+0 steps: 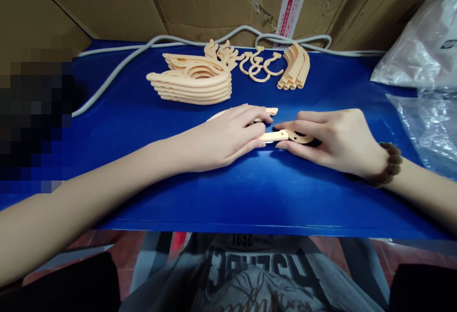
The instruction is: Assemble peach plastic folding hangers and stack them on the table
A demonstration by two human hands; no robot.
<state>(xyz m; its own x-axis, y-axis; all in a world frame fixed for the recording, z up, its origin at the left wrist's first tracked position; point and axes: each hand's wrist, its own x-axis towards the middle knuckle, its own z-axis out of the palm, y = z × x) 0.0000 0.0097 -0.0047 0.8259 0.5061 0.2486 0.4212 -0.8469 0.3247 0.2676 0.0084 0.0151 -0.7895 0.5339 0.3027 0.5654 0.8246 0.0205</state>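
Observation:
My left hand (237, 133) lies over a cream plastic hanger piece (269, 111), whose far edge shows beyond the fingers. Its thumb and fingers also close on a short rod-like cream part (273, 136). My right hand (328, 138) pinches a curved cream hanger part (302, 137) with small holes. The two parts meet end to end between my hands; the palms hide most of them. Behind the left hand stands a neat stack of cream hanger bodies (193, 88).
Several cream hooks (259, 71), wavy small pieces (223, 51) and a bundle of curved arms (296, 66) lie at the back of the blue table (228, 197). A white cable (124, 71) runs behind. Clear plastic bags (417, 40) sit at the right; cardboard (214, 2) stands behind.

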